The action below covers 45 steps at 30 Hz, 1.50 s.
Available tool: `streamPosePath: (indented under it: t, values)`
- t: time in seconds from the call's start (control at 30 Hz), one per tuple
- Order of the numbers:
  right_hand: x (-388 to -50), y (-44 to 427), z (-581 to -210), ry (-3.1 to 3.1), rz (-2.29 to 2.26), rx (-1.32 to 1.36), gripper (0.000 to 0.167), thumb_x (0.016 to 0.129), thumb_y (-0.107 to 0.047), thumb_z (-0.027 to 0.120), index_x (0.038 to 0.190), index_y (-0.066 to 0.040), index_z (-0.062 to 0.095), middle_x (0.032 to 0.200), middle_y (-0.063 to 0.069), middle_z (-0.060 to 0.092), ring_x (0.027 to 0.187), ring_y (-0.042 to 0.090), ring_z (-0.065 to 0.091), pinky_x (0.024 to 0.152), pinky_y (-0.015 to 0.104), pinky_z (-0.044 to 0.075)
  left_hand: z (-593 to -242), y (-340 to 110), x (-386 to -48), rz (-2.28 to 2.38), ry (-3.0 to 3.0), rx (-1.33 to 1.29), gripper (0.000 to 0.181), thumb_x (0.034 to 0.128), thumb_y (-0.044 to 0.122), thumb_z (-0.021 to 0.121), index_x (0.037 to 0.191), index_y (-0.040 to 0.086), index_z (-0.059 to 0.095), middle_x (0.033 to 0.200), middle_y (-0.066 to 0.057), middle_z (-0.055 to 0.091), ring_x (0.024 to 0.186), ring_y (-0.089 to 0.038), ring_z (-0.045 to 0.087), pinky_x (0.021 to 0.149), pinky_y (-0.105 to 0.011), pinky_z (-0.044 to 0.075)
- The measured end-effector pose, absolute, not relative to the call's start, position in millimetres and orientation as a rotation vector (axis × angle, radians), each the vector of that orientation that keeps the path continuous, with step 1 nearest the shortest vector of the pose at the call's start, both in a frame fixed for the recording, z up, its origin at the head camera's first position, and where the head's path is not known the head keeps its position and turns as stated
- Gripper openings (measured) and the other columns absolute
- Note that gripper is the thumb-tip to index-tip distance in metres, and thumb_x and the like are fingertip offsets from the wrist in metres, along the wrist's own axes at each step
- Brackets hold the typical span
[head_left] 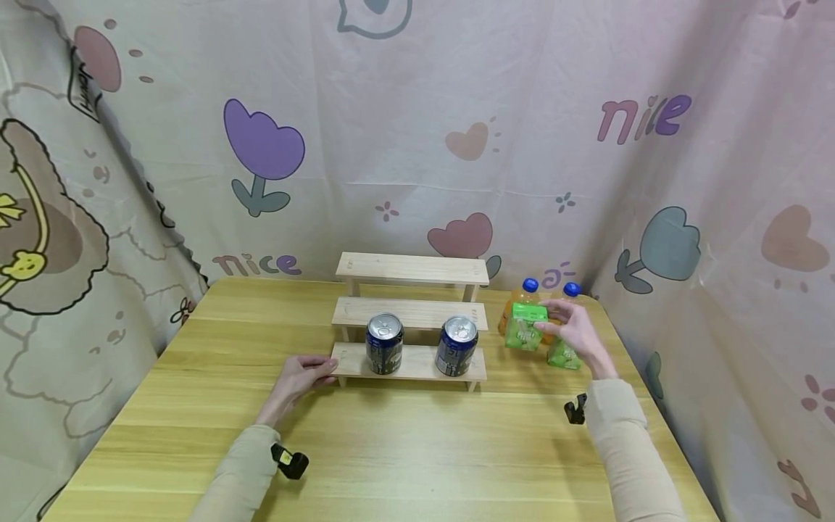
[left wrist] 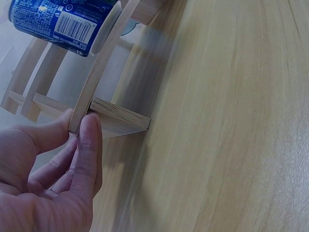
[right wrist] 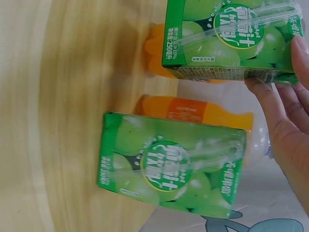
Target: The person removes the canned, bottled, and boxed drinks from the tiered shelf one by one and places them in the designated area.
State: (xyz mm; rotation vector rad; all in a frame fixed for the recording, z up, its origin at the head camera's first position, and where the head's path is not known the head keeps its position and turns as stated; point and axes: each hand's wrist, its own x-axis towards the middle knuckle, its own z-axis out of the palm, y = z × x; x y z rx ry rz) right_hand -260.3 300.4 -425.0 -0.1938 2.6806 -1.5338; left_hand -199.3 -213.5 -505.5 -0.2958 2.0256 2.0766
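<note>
I see the right hand (head_left: 574,330) pinching a grape-drink carton (head_left: 523,332), a second carton (right wrist: 169,166) just below its fingers; the left hand (head_left: 300,378) pinches the bottom shelf (head_left: 419,364) of a three-tier wooden rack (head_left: 411,267).

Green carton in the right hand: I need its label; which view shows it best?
Right wrist: the held carton is close, its print large, though the frame crops it. Head shows it small; left wrist doesn't show it.

Pale printed fabric backdrop (head_left: 385,109) is hanging behind and along both sides. Wood-grain table (head_left: 404,464) is filling the foreground, reflecting soft light.
</note>
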Motion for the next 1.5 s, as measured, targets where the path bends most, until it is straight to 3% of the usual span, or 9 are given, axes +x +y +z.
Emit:
streamPosePath:
  t: [0.13,0.33,0.4,0.57,0.73,0.83,1.0,1.1,1.5]
  values:
    - [-260.6,298.3,-430.6,2.68,-1.527,-0.214,0.051,0.092,-0.006,0.071,0.138,0.005,0.052,0.138,0.031,0.056,0.128,0.045,0.056,0.095,0.016,0.057,-505.5,-213.5,-199.2,2.08,2.021,-0.295,0.047,0.097,0.0,0.064,0.133,-0.025,0.046,0.095,-0.006,0.072,0.073,-0.006,0.071,0.074,-0.016,0.065]
    - [-259.7,295.3,-435.2,2.703,-1.488,-0.212,0.05,0.092,-0.007,0.072,0.137,0.005,0.053,0.139,0.03,0.056,0.128,0.045,0.056,0.106,0.046,0.057,-503.5,-212.7,-197.7,2.084,2.019,-0.304,0.046,0.0971,0.0,0.064,0.133,-0.024,0.047,0.093,-0.005,0.072,0.073,-0.005,0.071,0.074,-0.016,0.064]
    - [-260.1,295.0,-436.7,2.706,-1.483,-0.214,0.05,0.092,-0.008,0.072,0.137,0.005,0.053,0.138,0.03,0.057,0.127,0.045,0.057,0.105,0.043,0.058,-503.1,-212.5,-197.4,2.085,2.019,-0.303,0.046,0.0972,0.0,0.063,0.132,-0.025,0.047,0.093,-0.005,0.072,0.073,-0.005,0.071,0.073,-0.016,0.064]
    - [-262.0,294.8,-440.5,2.713,-1.48,-0.239,0.049,0.091,-0.006,0.073,0.135,0.006,0.054,0.132,0.032,0.06,0.122,0.046,0.06,0.088,0.016,0.059,-503.4,-212.7,-198.2,2.086,2.013,-0.304,0.046,0.0974,0.0,0.063,0.133,-0.025,0.046,0.093,-0.005,0.071,0.073,-0.005,0.072,0.074,-0.015,0.064]
    - [-262.9,294.9,-443.4,2.719,-1.467,-0.257,0.048,0.092,-0.005,0.071,0.135,0.008,0.054,0.131,0.032,0.06,0.122,0.046,0.06,0.085,0.012,0.057,-504.5,-213.1,-199.8,2.085,2.009,-0.322,0.046,0.097,0.001,0.064,0.132,-0.023,0.047,0.092,-0.004,0.071,0.072,-0.006,0.072,0.074,-0.015,0.064]
    - [-262.5,294.2,-444.7,2.727,-1.449,-0.252,0.048,0.093,-0.006,0.071,0.135,0.007,0.054,0.132,0.032,0.06,0.123,0.046,0.059,0.089,0.017,0.059,-504.5,-213.4,-200.1,2.082,2.01,-0.318,0.046,0.0971,0.001,0.064,0.132,-0.024,0.048,0.091,-0.004,0.07,0.072,-0.006,0.072,0.074,-0.015,0.064]
    - [-262.4,293.3,-446.5,2.722,-1.446,-0.257,0.047,0.093,-0.006,0.07,0.135,0.007,0.053,0.134,0.031,0.059,0.124,0.047,0.058,0.102,0.044,0.059,-504.2,-212.9,-199.9,2.086,2.004,-0.329,0.047,0.0967,0.001,0.064,0.132,-0.024,0.047,0.092,-0.005,0.07,0.072,-0.006,0.072,0.074,-0.016,0.064]
    - [-262.2,293.6,-447.3,2.725,-1.439,-0.262,0.047,0.093,-0.007,0.07,0.135,0.007,0.053,0.135,0.032,0.058,0.125,0.048,0.057,0.106,0.055,0.055,-504.4,-212.2,-199.9,2.081,2.003,-0.346,0.046,0.0967,0.0,0.064,0.133,-0.023,0.047,0.092,-0.005,0.069,0.072,-0.006,0.072,0.074,-0.015,0.064]
    - [-261.7,299.7,-446.3,2.688,-1.403,-0.297,0.05,0.095,-0.001,0.065,0.14,0.01,0.047,0.145,0.035,0.048,0.131,0.051,0.051,0.112,0.058,0.049,-504.6,-212.0,-200.2,2.077,2.023,-0.34,0.044,0.0975,0.0,0.063,0.133,-0.023,0.048,0.092,-0.004,0.071,0.073,-0.005,0.072,0.074,-0.015,0.064]
